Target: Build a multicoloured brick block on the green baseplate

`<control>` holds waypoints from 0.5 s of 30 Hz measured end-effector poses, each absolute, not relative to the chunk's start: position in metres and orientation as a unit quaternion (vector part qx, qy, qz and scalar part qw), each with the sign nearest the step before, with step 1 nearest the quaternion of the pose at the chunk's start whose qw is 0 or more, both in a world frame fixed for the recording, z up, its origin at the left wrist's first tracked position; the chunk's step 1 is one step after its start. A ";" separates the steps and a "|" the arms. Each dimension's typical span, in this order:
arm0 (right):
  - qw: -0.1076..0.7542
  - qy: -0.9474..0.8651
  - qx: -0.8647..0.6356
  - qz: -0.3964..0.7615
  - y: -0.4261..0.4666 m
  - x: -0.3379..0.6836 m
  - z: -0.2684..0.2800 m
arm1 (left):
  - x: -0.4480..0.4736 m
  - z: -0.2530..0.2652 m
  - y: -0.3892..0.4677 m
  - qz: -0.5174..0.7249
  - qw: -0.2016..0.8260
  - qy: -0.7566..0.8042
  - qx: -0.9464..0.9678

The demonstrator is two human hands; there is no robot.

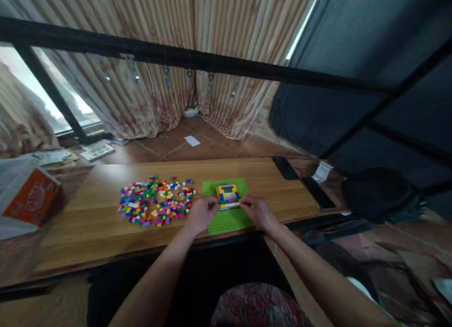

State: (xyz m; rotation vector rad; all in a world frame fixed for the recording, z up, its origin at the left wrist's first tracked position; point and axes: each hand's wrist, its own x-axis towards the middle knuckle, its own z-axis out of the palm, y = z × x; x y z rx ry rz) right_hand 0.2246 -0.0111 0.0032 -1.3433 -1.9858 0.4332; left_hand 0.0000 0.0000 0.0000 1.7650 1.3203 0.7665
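Observation:
A small model of coloured building bricks [229, 193] sits on a green studded baseplate [231, 223] on the table. Its layers show yellow, red, blue and green, with a white strip along the near side. My left hand [202, 215] is closed, thumb and forefinger pinched at the model's near left corner. At the near right end, my right hand [260, 210] pinches with its fingertips against the white strip. Whether a loose brick lies inside either pinch is too small to see. Left of the baseplate spreads a pile of loose bricks [164, 213] in many colours.
The wooden table [88, 242] carries a dark phone [285, 168] at the back right and another dark phone [318, 194] at its right end. An orange box [33, 197] stands left of the table. Curtains and a dark metal bar [158, 54] lie beyond.

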 end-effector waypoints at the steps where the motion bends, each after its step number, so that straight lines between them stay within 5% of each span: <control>1: 0.358 -0.761 -0.513 0.171 -0.011 0.225 0.001 | 0.001 0.000 0.000 0.301 0.392 0.523 0.695; 15: 0.378 -0.743 -0.490 0.254 -0.005 0.232 -0.003 | 0.004 0.002 -0.003 0.293 0.379 0.553 0.682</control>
